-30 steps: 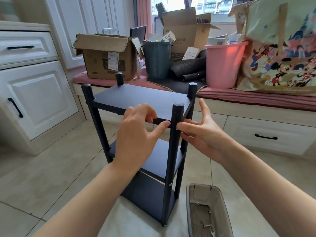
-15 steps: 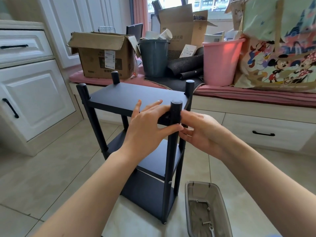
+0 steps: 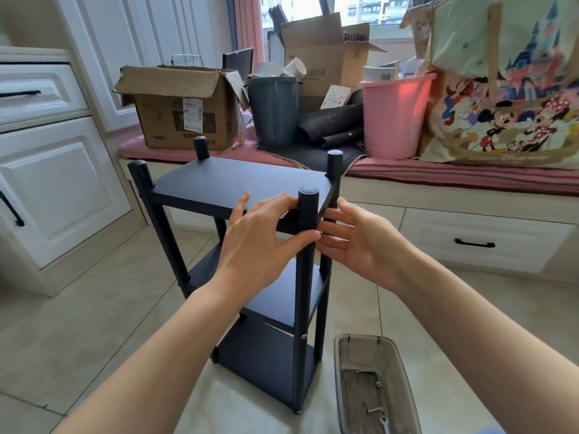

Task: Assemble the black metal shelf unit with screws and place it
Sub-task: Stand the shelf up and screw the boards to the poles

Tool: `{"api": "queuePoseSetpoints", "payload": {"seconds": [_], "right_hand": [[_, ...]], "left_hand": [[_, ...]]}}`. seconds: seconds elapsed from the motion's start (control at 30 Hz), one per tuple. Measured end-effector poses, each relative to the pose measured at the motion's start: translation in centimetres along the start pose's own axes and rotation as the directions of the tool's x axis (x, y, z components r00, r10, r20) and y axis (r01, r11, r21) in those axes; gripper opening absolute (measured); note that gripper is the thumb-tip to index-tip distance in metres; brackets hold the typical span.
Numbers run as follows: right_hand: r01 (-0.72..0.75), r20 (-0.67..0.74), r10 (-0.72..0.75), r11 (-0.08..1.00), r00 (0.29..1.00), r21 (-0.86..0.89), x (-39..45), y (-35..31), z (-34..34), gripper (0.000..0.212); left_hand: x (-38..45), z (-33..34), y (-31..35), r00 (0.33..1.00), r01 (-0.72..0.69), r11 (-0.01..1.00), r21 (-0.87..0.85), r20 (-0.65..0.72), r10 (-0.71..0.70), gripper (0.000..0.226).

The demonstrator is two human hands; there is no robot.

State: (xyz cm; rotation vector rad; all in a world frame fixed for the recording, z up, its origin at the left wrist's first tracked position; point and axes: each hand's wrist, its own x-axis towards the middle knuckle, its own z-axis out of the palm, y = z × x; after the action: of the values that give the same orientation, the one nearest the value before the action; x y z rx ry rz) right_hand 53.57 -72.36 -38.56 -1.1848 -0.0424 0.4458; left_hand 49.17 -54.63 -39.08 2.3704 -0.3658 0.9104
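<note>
left hand [image 3: 263, 242] hides the shelf [image 3: 238, 183] corner joint (screw unseen).

Black shelf [image 3: 238, 180] stands upright on the floor [image 3: 94, 302]. Left hand [image 3: 260, 242] grips its near post [image 3: 305, 245]; right hand [image 3: 360, 242] open beside it.

Tile floor [image 3: 94, 308]: black shelf unit [image 3: 238, 180] upright, grey bin [image 3: 404, 386] beside.
</note>
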Motion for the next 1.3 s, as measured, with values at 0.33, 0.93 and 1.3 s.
{"api": "queuePoseSetpoints", "payload": {"seconds": [0.33,0.93,1.3], "right_hand": [[-0.076,-0.077,0.056,0.954,0.995,-0.291,-0.3,1.9,-7.9,0.022],[-0.356,-0.266,0.286,0.331,0.921,-0.874,6.4,23.5,-21.4,0.021],[-0.191,-0.189,0.571,-0.057,0.799,-0.98,6.5,34.3,-23.7,0.039]], "left_hand": [[0.8,1.1,0.3,0.999,0.005,0.999,0.036,-0.036,-0.004,0.032],[0.9,1.9,1.7,0.996,0.088,0.995,0.037,0.008,-0.089,0.038],[0.9,2.1,1.7,0.997,0.065,0.998,0.003,0.039,-0.065,0.037]]}}
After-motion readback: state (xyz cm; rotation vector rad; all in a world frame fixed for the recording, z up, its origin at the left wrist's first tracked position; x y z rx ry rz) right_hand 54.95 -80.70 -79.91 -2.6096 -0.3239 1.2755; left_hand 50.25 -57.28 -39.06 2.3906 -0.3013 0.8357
